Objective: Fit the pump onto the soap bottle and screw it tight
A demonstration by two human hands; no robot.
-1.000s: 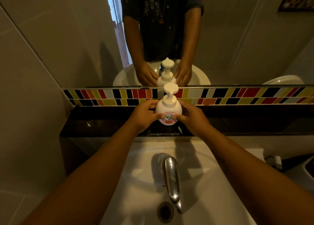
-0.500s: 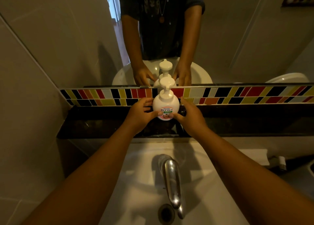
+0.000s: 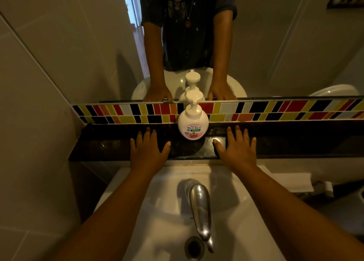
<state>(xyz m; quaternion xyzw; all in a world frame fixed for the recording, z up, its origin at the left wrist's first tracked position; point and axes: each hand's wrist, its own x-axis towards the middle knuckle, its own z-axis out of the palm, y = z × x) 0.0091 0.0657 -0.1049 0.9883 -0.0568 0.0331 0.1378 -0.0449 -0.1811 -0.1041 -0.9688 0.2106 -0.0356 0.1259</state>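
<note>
Your left hand (image 3: 146, 149) and right hand (image 3: 237, 149) lie flat, empty, on the dark counter (image 3: 295, 142) mid-frame, equally near the upright soap bottle (image 3: 193, 123) standing between and just beyond them, pump (image 3: 194, 101) seemingly already seated.

Dim warm light, wide-angle edge distortion

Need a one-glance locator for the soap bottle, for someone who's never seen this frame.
Find the dark stone ledge between the white sink and the band of coloured tiles under the mirror. The soap bottle stands at its middle, between two flat hands. It is round and white, with a pump on top and a pink-and-green label.
</note>
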